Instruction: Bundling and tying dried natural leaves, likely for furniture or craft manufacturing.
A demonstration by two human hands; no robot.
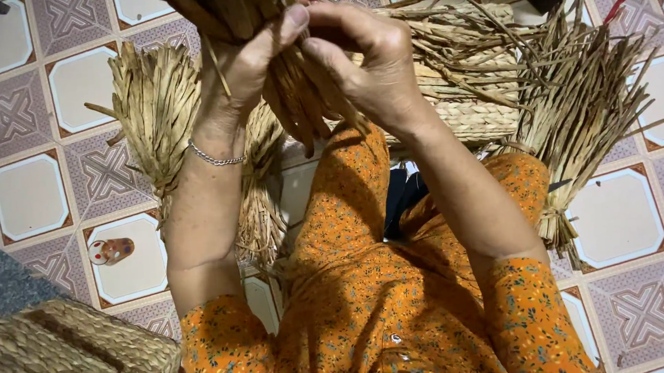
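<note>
My left hand (246, 63), a thin silver bracelet (216, 159) on its wrist, and my right hand (362, 64) are raised together at the top middle. Both are closed on a bunch of dried, tan grass strands (299, 106) whose ends hang down between them. The thumb of my left hand presses on top of the strands. The upper part of the bunch runs out of the frame. Below, my orange flowered clothing (366, 282) fills the bottom middle.
A partly woven grass piece (477, 102) with loose ends lies behind my right hand. Tied grass bundles lie at the left (155, 105) and right (583, 116). A woven basket (63, 358) sits at the bottom left, and a small red-and-white object (111, 250) lies on the patterned tile floor (26, 196).
</note>
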